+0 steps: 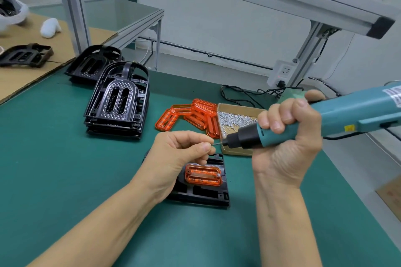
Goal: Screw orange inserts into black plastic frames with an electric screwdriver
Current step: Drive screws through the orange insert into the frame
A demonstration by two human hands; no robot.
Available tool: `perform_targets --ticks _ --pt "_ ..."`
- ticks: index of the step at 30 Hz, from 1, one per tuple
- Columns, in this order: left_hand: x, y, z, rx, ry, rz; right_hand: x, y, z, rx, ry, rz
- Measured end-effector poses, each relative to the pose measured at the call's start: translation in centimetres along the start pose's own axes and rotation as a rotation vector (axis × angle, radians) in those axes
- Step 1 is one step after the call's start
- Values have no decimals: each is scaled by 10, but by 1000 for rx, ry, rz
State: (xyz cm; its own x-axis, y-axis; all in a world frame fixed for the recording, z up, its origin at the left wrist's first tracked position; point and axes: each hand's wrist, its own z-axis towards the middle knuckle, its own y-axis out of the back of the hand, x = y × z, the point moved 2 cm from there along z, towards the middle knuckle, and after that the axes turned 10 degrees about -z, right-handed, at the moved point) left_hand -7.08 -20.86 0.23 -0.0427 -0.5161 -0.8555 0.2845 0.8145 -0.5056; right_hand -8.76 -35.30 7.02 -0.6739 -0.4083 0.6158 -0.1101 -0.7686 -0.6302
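A black plastic frame lies on the green mat near me, with an orange insert seated in it. Above it, my right hand grips a teal electric screwdriver, held sideways with its black nose and bit pointing left. My left hand pinches a small screw at the bit's tip. A stack of black frames stands to the left. Several loose orange inserts lie in a pile behind my hands.
A shallow cardboard tray full of screws sits beside the inserts. More black frames lie further back, one on cardboard at far left. Aluminium posts and an overhead bar frame the bench. A power strip and cables sit behind.
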Motion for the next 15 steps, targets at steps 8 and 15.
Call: perform_targets --ticks 8,15 --pt "0 3 2 50 -3 -7 -1 0 1 -18 -1 25" --pt "-15 12 8 40 16 65 0 -1 11 -46 -46 72"
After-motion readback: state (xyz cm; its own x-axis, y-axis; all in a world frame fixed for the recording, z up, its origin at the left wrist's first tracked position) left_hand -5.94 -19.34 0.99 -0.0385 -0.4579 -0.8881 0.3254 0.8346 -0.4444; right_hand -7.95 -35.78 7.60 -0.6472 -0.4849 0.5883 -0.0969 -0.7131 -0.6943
